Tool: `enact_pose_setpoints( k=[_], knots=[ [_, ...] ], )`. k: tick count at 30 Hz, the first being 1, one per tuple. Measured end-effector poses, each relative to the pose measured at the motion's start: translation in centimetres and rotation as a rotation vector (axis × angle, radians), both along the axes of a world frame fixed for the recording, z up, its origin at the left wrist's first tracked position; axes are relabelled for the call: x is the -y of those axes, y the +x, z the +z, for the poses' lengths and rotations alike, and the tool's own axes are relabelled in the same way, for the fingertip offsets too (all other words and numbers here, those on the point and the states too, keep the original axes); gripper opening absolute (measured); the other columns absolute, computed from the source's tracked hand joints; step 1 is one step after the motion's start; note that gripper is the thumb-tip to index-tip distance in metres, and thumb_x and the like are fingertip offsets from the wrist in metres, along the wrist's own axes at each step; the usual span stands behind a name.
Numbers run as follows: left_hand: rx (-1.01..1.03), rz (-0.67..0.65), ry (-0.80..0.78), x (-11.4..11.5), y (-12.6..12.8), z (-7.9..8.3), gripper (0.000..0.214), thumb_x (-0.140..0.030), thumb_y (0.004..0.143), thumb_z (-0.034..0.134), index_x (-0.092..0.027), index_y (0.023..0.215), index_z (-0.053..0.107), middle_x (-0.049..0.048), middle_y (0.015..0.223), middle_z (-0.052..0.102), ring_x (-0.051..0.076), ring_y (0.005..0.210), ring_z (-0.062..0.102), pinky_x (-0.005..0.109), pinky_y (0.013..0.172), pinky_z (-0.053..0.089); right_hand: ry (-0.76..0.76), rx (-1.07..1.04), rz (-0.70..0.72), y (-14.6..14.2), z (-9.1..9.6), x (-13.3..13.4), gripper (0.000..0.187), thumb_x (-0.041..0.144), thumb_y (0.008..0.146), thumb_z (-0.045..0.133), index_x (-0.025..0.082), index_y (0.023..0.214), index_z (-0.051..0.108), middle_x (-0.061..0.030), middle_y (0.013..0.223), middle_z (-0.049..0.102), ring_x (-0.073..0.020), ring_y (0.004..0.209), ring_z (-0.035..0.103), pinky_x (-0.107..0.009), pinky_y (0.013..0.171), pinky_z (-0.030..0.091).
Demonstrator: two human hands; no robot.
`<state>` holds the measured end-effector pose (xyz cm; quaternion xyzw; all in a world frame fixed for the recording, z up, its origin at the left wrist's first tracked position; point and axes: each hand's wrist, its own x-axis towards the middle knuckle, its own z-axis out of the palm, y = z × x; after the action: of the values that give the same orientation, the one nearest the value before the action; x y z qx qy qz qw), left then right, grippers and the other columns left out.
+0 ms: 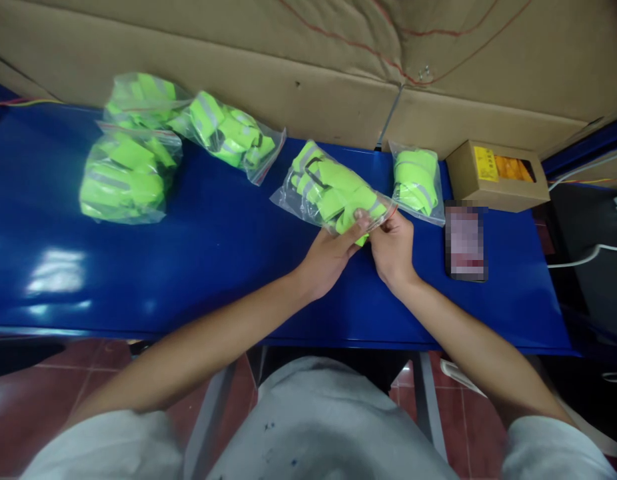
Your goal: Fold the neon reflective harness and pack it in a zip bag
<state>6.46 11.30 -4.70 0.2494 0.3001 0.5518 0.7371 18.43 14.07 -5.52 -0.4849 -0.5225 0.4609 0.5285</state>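
Observation:
Both my hands hold a clear zip bag [294,200] above the middle of the blue table. Inside it is a folded neon-yellow reflective vest [338,183] with grey stripes and a dark buckle or strap. My left hand [333,257] grips the bag's lower edge, its thumb lying over the yellow fabric. At the bag's right end, near the reddish zip strip, the closed fingers of my right hand [394,243] pinch the edge. Part of the fingers is hidden behind the bag.
Several similar bagged yellow bundles [123,177] lie at the back left, and one bagged bundle [416,179] sits right of my hands. A cardboard box [498,177] with orange contents and a phone-like device [466,243], its screen blurred, are farther right. A cardboard wall [238,67] backs the blue table [213,267].

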Motion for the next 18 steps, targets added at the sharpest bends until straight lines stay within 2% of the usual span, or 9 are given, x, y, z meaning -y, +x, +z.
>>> enact_pose_setpoints(
  k=[3,5,7,9,12,15,18],
  knots=[
    [-0.006,0.008,0.005,-0.2,0.0,0.0,0.042,-0.043,0.081,0.093,-0.025,0.116,0.076,0.0047,0.127,0.077,0.028,0.138,0.063,0.043,0.119,0.047,0.007,0.1,-0.003,0.1,0.7,0.2,0.045,0.057,0.088,0.078,0.027,0.121,0.076,-0.0045,0.111,0.081,-0.029,0.115,0.073,-0.046,0.104,0.06],
    [-0.024,0.035,-0.002,-0.6,-0.5,-0.1,0.041,-0.043,0.083,0.091,-0.026,0.116,0.076,0.0039,0.125,0.077,0.028,0.135,0.064,0.043,0.117,0.049,0.005,0.113,0.127,0.5,1.3,0.2,0.053,0.054,0.086,0.081,0.028,0.132,0.071,-0.0054,0.124,0.078,-0.03,0.125,0.069,-0.047,0.11,0.057],
    [-0.031,0.053,-0.025,-1.0,-1.0,-0.2,0.038,-0.044,0.085,0.089,-0.025,0.115,0.076,0.0035,0.124,0.077,0.027,0.131,0.066,0.042,0.113,0.052,-0.02,0.063,0.319,0.9,1.6,0.1,0.066,0.052,0.082,0.085,0.032,0.142,0.065,-0.0048,0.137,0.073,-0.0295,0.132,0.066,-0.047,0.113,0.056],
    [-0.021,0.035,-0.053,-1.1,-1.3,-0.3,0.036,-0.045,0.087,0.087,-0.024,0.115,0.076,0.0043,0.125,0.077,0.026,0.129,0.068,0.04,0.111,0.053,-0.058,0.0,0.416,1.2,1.5,-0.1,0.072,0.051,0.079,0.087,0.033,0.144,0.062,-0.0041,0.139,0.072,-0.0279,0.129,0.069,-0.046,0.112,0.057],
    [-0.003,0.004,-0.072,-0.9,-1.1,-0.5,0.039,-0.047,0.087,0.087,-0.022,0.115,0.076,0.0067,0.125,0.078,0.027,0.128,0.069,0.04,0.111,0.053,-0.061,0.015,0.342,1.1,0.8,-0.1,0.063,0.046,0.081,0.085,0.029,0.139,0.065,-0.0032,0.122,0.078,-0.0262,0.116,0.075,-0.045,0.11,0.059],
    [0.006,0.018,-0.056,-0.4,-0.4,-0.5,0.039,-0.047,0.086,0.088,-0.021,0.112,0.077,0.0075,0.122,0.079,0.028,0.128,0.069,0.041,0.11,0.053,0.018,0.188,0.2,0.7,0.3,0.1,0.054,0.029,0.083,0.079,0.026,0.136,0.068,-0.0018,0.102,0.081,-0.0263,0.103,0.078,-0.044,0.102,0.061],
    [0.01,0.039,-0.027,-0.1,0.0,-0.5,0.038,-0.048,0.085,0.088,-0.021,0.11,0.078,0.007,0.119,0.08,0.03,0.128,0.069,0.042,0.108,0.054,0.076,0.371,0.083,0.1,0.4,0.4,0.052,0.018,0.081,0.074,0.025,0.132,0.072,-0.003,0.099,0.081,-0.0266,0.093,0.077,-0.043,0.091,0.063]
  ],
)
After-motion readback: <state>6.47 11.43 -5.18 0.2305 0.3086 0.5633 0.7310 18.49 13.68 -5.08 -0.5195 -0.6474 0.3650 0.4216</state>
